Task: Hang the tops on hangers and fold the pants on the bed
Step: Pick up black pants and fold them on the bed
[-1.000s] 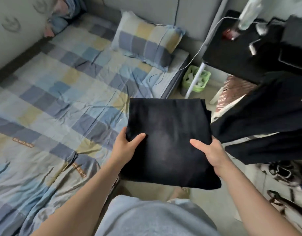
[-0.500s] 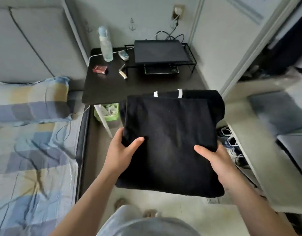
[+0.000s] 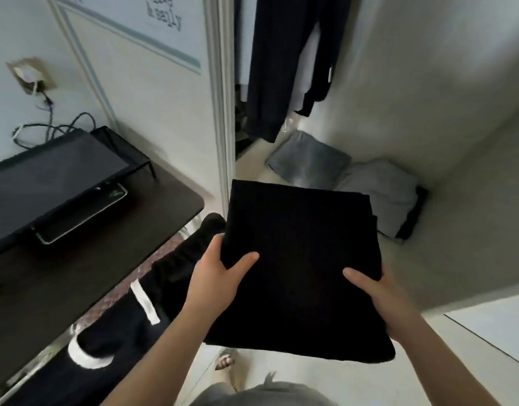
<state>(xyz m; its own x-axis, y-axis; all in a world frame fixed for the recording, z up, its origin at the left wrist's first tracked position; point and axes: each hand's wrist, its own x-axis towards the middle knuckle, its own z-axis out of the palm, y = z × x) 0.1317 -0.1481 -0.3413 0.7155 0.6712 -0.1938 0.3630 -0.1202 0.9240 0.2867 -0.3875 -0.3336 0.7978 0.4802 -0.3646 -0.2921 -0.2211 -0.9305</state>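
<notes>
A folded black pair of pants (image 3: 299,259) is held flat in front of me, above the floor and facing an open wardrobe. My left hand (image 3: 220,276) grips its left edge, thumb on top. My right hand (image 3: 378,291) grips its right edge, thumb on top too. Inside the wardrobe a dark garment (image 3: 281,68) hangs from above. On the wardrobe floor lie a folded grey garment (image 3: 308,162) and a lighter grey folded one (image 3: 381,194). A black garment with white stripes (image 3: 129,323) lies at my lower left.
A dark side table (image 3: 76,259) stands at left with a black laptop on a stand (image 3: 47,177) and cables to a wall socket (image 3: 30,74). The white wardrobe frame (image 3: 223,112) rises in the middle. My foot (image 3: 226,360) shows on the pale floor.
I have turned right, away from the bed and table, toward the open wardrobe. Both hands still hold the folded black pants the same way.
</notes>
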